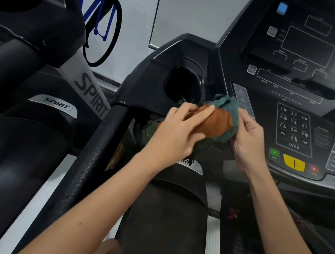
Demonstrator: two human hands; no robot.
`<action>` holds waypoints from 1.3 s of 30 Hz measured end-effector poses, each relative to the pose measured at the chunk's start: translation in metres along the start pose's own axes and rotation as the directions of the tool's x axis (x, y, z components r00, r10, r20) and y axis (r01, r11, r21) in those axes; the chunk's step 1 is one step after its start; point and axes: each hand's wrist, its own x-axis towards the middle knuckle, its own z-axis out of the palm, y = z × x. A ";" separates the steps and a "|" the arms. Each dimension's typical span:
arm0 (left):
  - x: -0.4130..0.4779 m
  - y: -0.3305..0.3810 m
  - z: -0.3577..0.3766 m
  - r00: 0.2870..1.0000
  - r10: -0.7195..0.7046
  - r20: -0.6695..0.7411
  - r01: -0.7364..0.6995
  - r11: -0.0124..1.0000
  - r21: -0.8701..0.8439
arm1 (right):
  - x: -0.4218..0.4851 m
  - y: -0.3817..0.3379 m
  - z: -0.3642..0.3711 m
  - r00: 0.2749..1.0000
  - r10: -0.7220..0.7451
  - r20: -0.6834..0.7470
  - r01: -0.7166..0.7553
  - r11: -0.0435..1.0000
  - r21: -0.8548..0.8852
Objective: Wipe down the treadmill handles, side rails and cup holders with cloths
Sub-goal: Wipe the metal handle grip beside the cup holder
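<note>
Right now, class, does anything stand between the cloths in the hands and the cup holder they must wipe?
Nothing visible does. The left hand and right hand hold the cloths just below the open cup holder, no object between.

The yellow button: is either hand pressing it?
No, the yellow button lies bare, while the left hand and right hand both hold the bundled cloths near the cup holder.

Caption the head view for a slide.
Left hand and right hand hold bunched cloths by the treadmill cup holder.
</note>
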 end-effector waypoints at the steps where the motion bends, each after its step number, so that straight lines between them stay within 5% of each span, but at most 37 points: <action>1: 0.002 0.004 0.003 1.000 -0.002 0.001 0.002 1.000 0.012 | 0.000 -0.001 0.000 1.000 0.000 -0.004 0.000 1.000 0.000; 7: -0.019 -0.031 -0.015 0.990 -0.106 -0.097 0.089 0.981 -0.173 | -0.001 0.001 0.000 1.000 0.020 -0.009 -0.020 1.000 -0.012; 11: -0.018 -0.042 -0.034 0.957 -0.276 0.091 0.291 0.915 -0.279 | -0.003 0.001 0.000 1.000 0.014 -0.010 -0.014 1.000 -0.009; 18: 0.047 0.002 -0.024 0.941 -0.250 0.229 0.316 0.893 -0.320 | -0.002 -0.001 0.002 1.000 0.030 0.003 -0.030 0.999 0.011; 24: 0.079 -0.017 -0.022 0.744 -0.270 0.611 0.644 0.534 -0.548 | -0.001 -0.001 0.000 1.000 0.023 0.002 -0.023 0.999 0.027; 31: 0.060 -0.048 -0.032 0.555 -0.317 0.769 0.762 0.565 -0.317 | -0.003 -0.003 -0.001 0.999 0.041 0.010 -0.041 0.999 0.025; 34: 0.048 -0.058 -0.042 0.594 -0.326 0.736 0.715 0.632 -0.297 | -0.002 -0.003 0.000 0.999 0.044 0.006 -0.044 0.998 0.033; 39: 0.064 -0.029 -0.034 0.794 -0.251 0.553 0.527 0.738 -0.422 | -0.001 -0.001 0.001 0.999 0.046 -0.007 -0.045 0.998 0.052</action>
